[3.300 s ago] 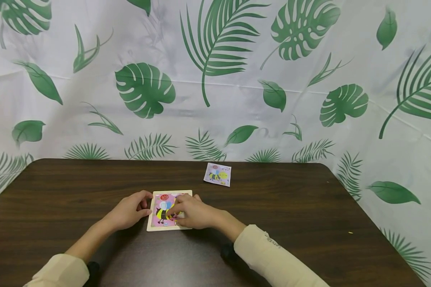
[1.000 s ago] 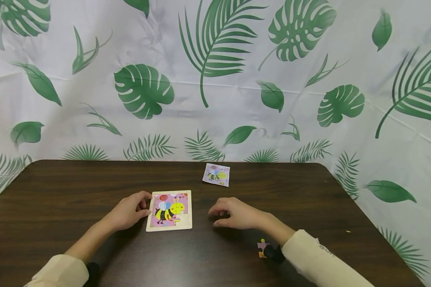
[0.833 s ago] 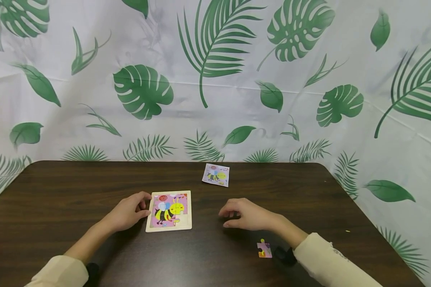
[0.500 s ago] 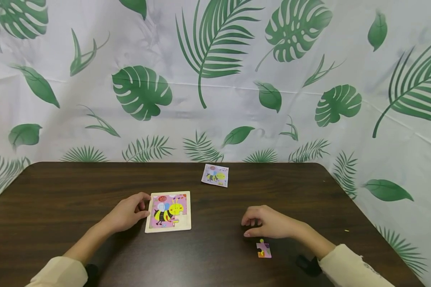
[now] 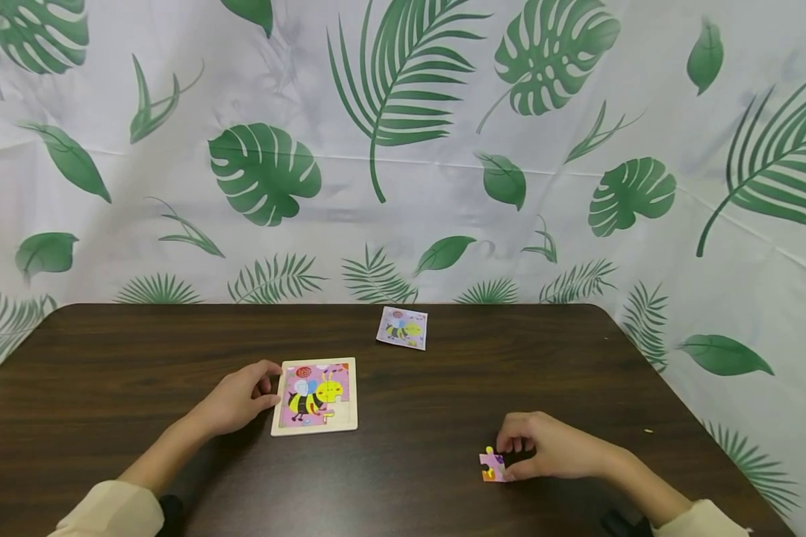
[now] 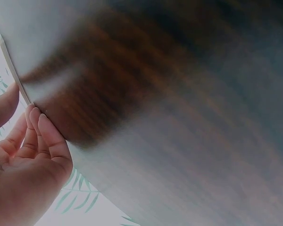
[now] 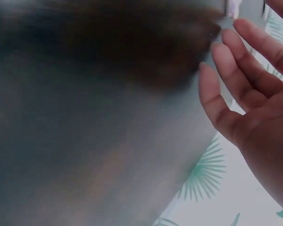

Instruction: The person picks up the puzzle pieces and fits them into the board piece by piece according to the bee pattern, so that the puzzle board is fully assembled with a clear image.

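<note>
A wooden puzzle tray (image 5: 350,418) with a bee picture lies on the table, its lower right part showing bare wood. My left hand (image 5: 235,399) rests at its left side, thumb and fingertips touching the frame's edge; in the left wrist view, the hand (image 6: 33,155) has its fingers bent against that thin edge. Further right, a loose pink and yellow puzzle piece (image 5: 490,466) lies flat. My right hand (image 5: 554,447) is at the piece's right side, thumb and forefinger spread apart by its edge. In the right wrist view, this hand (image 7: 254,89) shows loosely bent, separated fingers.
A small paper card (image 5: 403,328) with the same bee picture lies near the back edge of the dark wooden table (image 5: 175,335). Behind hangs a white leaf-patterned cloth (image 5: 403,224). A tiny yellow speck (image 5: 648,430) sits far right.
My right hand has moved off the tray, rightward and toward me, to the loose piece, which its arm covered before. My left hand keeps its place at the tray.
</note>
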### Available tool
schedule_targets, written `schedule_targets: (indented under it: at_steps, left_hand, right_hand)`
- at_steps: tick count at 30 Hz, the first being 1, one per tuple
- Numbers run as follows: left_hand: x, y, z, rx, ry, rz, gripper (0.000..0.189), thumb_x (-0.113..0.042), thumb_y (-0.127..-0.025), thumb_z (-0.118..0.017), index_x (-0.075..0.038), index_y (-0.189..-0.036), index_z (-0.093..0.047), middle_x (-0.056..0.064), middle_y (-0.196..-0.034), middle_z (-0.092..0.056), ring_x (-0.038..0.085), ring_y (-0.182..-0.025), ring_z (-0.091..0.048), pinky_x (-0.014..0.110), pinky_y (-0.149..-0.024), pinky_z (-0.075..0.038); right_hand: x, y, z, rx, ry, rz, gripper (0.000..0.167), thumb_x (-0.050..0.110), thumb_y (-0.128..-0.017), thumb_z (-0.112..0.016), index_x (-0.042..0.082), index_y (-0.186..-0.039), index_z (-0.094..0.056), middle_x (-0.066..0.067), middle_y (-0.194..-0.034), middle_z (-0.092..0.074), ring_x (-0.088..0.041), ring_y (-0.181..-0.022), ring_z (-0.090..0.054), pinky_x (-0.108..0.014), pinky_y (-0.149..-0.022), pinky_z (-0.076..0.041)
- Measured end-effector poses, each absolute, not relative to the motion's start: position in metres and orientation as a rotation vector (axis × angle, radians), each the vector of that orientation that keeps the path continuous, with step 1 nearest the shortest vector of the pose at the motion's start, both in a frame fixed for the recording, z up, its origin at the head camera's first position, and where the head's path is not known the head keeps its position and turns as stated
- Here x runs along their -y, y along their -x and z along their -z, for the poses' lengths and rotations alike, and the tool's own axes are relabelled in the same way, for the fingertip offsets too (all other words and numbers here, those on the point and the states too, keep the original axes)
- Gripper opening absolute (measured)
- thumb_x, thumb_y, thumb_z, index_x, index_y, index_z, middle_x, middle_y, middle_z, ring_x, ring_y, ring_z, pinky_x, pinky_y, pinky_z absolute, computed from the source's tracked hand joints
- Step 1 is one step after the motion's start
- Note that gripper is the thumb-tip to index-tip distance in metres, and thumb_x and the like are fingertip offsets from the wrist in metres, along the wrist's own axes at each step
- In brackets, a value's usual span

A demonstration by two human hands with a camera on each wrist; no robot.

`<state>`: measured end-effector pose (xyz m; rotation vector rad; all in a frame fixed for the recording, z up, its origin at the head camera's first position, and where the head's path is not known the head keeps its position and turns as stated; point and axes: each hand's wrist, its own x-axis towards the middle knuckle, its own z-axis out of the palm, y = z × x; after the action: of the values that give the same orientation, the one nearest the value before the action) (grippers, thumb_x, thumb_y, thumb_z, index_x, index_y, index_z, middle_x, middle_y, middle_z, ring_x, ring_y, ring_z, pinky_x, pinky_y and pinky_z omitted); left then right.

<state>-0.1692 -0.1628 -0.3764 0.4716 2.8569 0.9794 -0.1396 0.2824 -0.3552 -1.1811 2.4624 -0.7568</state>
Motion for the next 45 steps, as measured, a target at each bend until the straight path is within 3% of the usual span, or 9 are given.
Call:
schedule_targets:
  at_steps: [14, 45]
  left_hand:
    - [0.162, 0.169, 0.379, -2.859, -0.465, -0.980, 0.035, -0.008, -0.081, -0.067, 0.005, -0.110, -0.052, 0.004, -0.079, -0.046, 0.016, -0.067, -0.042, 0.031, -0.060, -0.036]
    - [0.164, 0.170, 0.380, -2.870, -0.475, -0.989, 0.034, -0.007, -0.081, -0.067, 0.004, -0.110, -0.052, 0.003, -0.079, -0.046, 0.016, -0.066, -0.041, 0.030, -0.059, -0.035]
  right_hand:
    - [-0.281, 0.118, 0.372, -2.655, 1.223, 0.790, 0.024, 0.018, -0.076, -0.074, 0.017, -0.092, -0.056, 0.011, -0.090, -0.049, -0.003, -0.078, -0.047, -0.022, -0.065, -0.044]
    - [-0.278, 0.122, 0.372, -2.676, 1.335, 0.767, 0.023, 0.013, -0.074, -0.074, 0.019, -0.087, -0.056, 0.012, -0.086, -0.049, -0.002, -0.076, -0.047, -0.019, -0.064, -0.044]
